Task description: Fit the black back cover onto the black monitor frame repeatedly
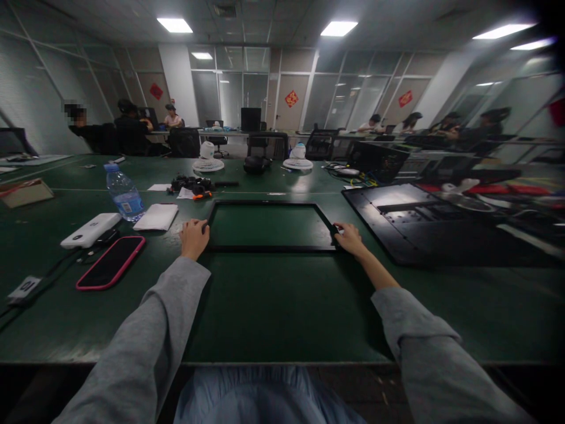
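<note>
A thin black rectangular frame, like a monitor bezel, is at the middle of the green table, and the tabletop shows through its opening. My left hand grips its left side, fingers wrapped round the edge. On the opposite side, my right hand holds the right edge near the front corner. Whether the frame lies flat on the table or is raised slightly, I cannot tell. Right of my right hand lies a large black panel, which looks like the back of a monitor.
Left of the frame are a phone with a pink case, a white power bank, a folded white tissue and a water bottle. Farther back stand two white fans and a dark tangle of parts. Several people sit beyond the green table.
</note>
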A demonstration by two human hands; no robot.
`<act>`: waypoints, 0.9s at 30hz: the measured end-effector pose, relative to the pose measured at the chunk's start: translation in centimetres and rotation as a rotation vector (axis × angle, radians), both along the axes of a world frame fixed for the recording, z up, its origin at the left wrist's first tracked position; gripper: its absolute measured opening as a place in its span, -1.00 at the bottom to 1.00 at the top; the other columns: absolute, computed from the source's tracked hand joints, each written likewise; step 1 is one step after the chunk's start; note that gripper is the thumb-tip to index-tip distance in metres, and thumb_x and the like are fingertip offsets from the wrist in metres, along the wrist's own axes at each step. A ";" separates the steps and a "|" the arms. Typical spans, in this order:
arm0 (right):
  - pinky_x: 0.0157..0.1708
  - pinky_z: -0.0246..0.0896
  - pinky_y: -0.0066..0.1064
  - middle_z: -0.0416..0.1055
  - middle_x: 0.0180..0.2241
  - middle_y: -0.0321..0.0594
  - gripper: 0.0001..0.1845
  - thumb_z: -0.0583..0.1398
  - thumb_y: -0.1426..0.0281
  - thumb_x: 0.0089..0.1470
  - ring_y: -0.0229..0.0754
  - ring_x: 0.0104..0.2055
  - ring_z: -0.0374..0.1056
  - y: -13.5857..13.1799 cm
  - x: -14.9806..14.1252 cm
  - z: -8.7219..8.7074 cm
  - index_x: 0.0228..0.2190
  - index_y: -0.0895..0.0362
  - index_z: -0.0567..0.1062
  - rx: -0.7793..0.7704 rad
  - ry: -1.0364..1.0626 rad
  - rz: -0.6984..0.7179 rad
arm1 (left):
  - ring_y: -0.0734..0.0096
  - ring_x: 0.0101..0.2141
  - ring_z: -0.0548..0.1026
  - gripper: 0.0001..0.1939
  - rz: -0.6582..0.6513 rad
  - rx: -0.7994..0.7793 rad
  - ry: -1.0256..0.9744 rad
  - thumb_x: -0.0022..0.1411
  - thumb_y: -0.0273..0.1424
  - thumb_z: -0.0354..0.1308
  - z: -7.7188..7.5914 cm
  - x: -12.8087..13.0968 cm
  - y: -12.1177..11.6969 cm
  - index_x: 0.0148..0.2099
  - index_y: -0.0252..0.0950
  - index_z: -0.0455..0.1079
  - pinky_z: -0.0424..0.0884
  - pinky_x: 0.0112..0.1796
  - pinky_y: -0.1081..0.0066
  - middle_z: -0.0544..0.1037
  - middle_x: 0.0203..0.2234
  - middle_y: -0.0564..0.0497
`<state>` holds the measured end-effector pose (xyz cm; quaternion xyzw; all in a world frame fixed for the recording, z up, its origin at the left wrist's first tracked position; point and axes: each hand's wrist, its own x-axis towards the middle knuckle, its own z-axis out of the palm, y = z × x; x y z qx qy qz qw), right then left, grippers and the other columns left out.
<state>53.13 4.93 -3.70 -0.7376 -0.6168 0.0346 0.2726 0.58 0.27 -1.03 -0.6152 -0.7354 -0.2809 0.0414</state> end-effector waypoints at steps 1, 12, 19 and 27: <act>0.11 0.26 0.00 0.44 0.02 0.04 -0.43 0.14 0.41 0.06 0.12 0.09 0.34 0.1 0.1 -0.1 0.12 0.16 0.53 0.010 0.004 0.002 | -0.14 0.16 0.35 -0.60 -0.010 0.017 0.007 0.40 -0.29 0.04 0.2 0.3 -0.2 0.17 -0.21 0.54 0.35 0.06 -0.04 0.49 0.11 -0.25; -0.07 0.33 -0.19 0.52 -0.16 -0.05 -0.50 0.12 0.43 -0.01 -0.09 -0.24 0.39 0.0 0.4 -0.1 -0.01 0.19 0.58 0.144 0.121 0.030 | 0.08 -0.10 0.52 -0.49 -0.190 0.121 -0.067 0.48 -0.08 -0.06 1.1 1.1 -0.6 -0.32 -0.16 0.62 0.30 0.02 0.12 0.61 -0.43 -0.07; 0.11 0.16 0.14 0.38 0.01 0.10 -0.51 0.11 0.41 0.08 0.20 0.14 0.22 -2.7 1.4 2.4 0.04 0.15 0.52 0.298 0.099 -0.291 | 0.19 0.03 0.52 -0.53 -0.400 0.123 -0.161 0.51 -0.23 -0.12 0.7 2.0 -1.0 0.33 -0.14 0.36 0.34 0.06 0.17 0.62 0.00 -0.08; 0.32 -0.22 0.24 -0.11 0.39 0.09 -0.21 0.15 0.52 0.02 0.29 0.45 -0.20 -6.7 6.3 5.0 0.30 -0.02 0.23 0.459 0.249 -0.824 | -0.07 0.21 0.35 -0.54 -0.494 -0.166 0.042 0.20 0.13 0.25 1.2 2.8 -3.1 -0.01 0.00 0.59 0.11 0.20 -0.20 0.54 0.15 -0.04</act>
